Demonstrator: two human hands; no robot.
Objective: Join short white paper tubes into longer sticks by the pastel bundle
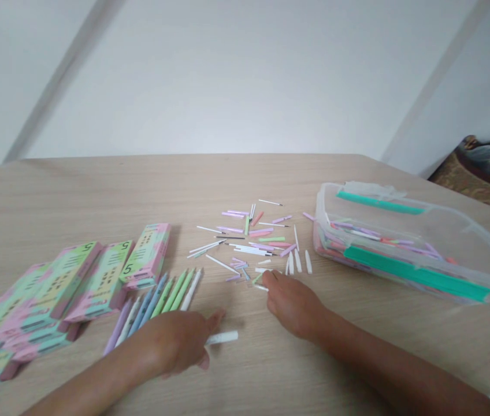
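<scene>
My left hand (178,345) is closed around a white pen barrel (226,337), whose end sticks out to the right past the fingers. Among loose pen parts, my right hand (294,304) has its fingertips together at the table. A small white pen piece (261,288) shows beside its thumb; I cannot tell whether it is gripped. Ahead lie scattered refills (222,264) and coloured barrel pieces (271,239). Several white tapered pieces (297,261) lie just beyond the right hand. Left of it, a row of purple, white, blue and green pens (176,290) is partly hidden by my left hand.
Pink and green boxes (101,280) marked "5" are stacked at the left. On the right, a clear plastic container (448,228) with teal clips holds more pen parts. A white wall (245,75) stands behind the wooden table (175,179). Another piece of furniture (466,173) is at far right.
</scene>
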